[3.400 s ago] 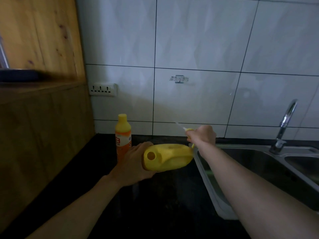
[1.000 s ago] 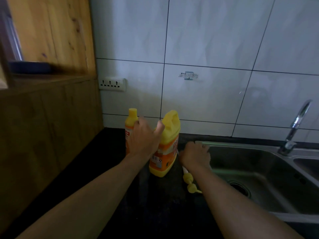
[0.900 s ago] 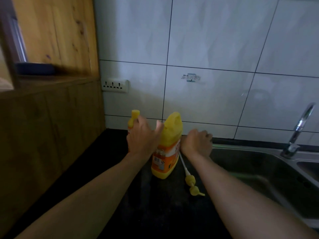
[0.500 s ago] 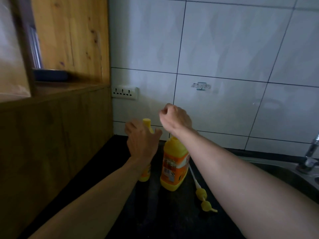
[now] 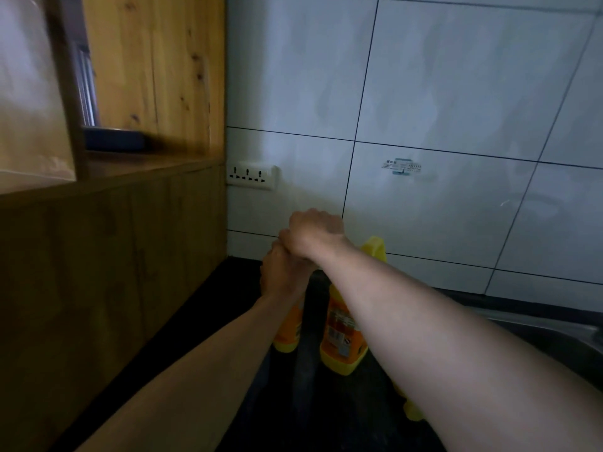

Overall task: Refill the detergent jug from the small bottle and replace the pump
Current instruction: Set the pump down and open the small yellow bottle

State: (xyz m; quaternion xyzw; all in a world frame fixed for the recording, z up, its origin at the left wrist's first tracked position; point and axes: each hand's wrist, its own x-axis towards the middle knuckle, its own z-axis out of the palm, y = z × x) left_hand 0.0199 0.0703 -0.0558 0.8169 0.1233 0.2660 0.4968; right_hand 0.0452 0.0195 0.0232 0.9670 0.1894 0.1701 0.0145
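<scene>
Beside a wooden cabinet (image 5: pixel 114 256) and below a wall socket (image 5: pixel 251 176) on the tiled wall, a person works at a dark kitchen counter (image 5: pixel 293 419). The left hand (image 5: pixel 284 275) is wrapped around the upper part of the small bottle (image 5: pixel 288 331), an orange one standing upright on the counter. The right hand (image 5: pixel 313 233) sits directly on top of it, fingers curled down over the bottle's top, apparently gripping the cap, which is hidden beneath the hand.

Just to the right stands the yellow detergent jug (image 5: pixel 342 340), upright and untouched, its mouth hidden behind the right forearm. The pump (image 5: pixel 412 411) lies on the counter further right, mostly covered by that forearm, near the edge of the steel sink (image 5: pixel 554 327).

The step in hand looks to be opening the small bottle, with nothing yet poured. Next, the cap must come free and the bottle be lifted and tipped over the jug's mouth, with care that the narrow opening is met squarely before the pump goes back.
</scene>
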